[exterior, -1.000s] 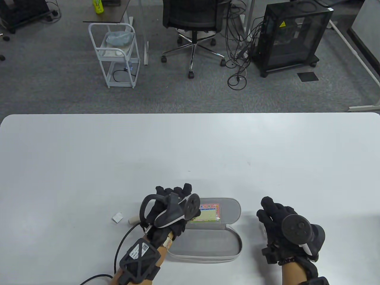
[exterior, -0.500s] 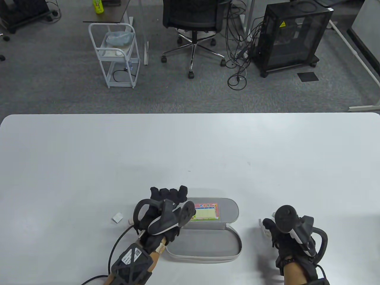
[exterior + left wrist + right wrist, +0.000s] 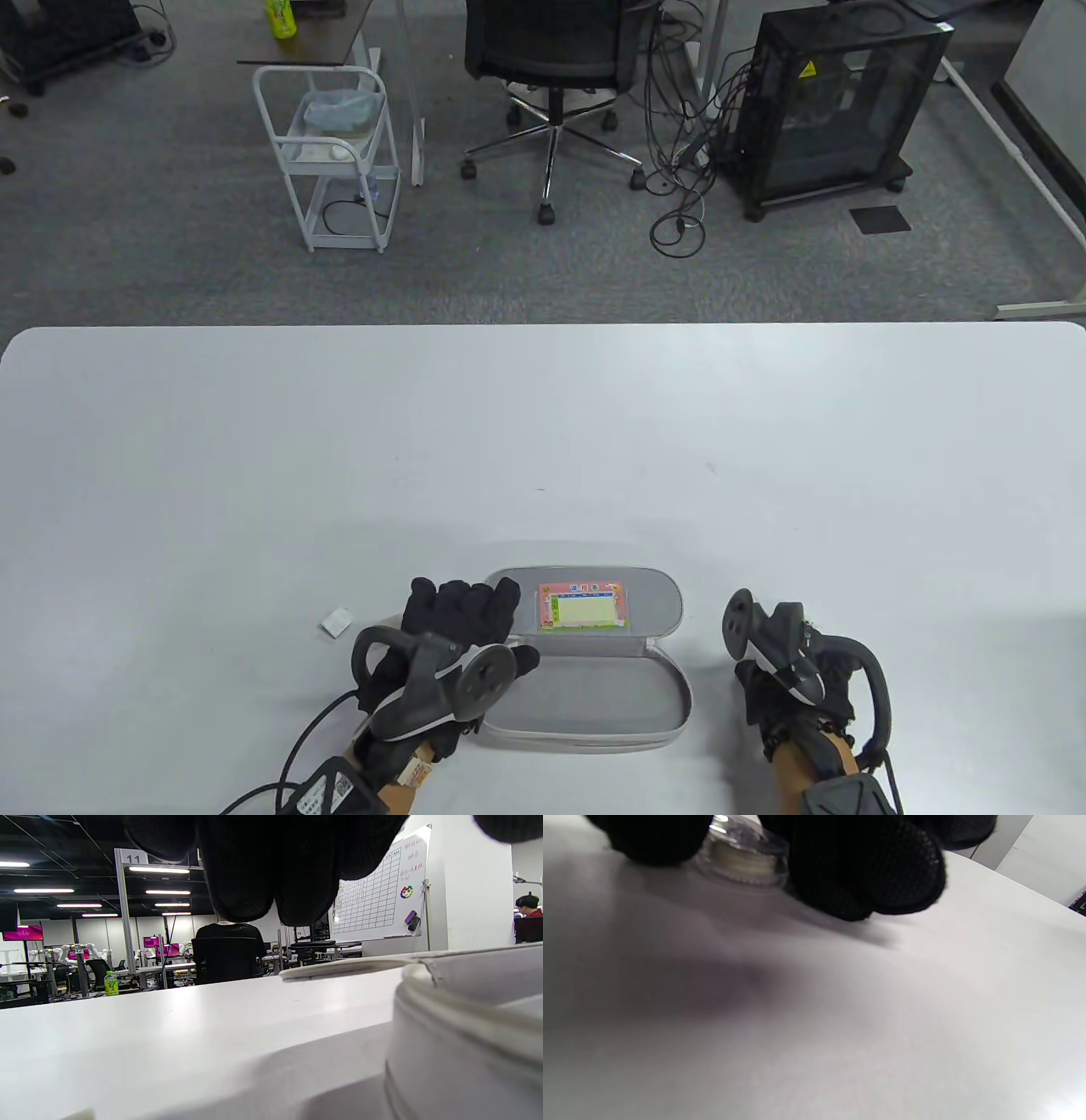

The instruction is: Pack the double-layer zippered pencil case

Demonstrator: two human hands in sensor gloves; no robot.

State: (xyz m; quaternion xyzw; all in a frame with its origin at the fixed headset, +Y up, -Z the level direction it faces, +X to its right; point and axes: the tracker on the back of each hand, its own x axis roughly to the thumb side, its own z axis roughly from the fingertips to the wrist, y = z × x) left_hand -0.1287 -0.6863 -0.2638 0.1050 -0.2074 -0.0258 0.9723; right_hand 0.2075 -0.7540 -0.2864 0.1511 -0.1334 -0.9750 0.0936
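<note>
**Hands at either end of the open pencil case**

The left hand lies at the left end of the pencil case, its fingers stretched out flat and loosely spread, gripping nothing; the fingertips reach onto the left end of the far half. The right hand sits on the table to the right of the case, apart from it. In the right wrist view its fingers curl down around a small clear round item with a pale roll inside, touching it; whether they truly grip it cannot be told.

The grey case lies open near the front edge, both halves flat. A colourful card shows in the far half. A small white scrap lies left of the left hand.
</note>
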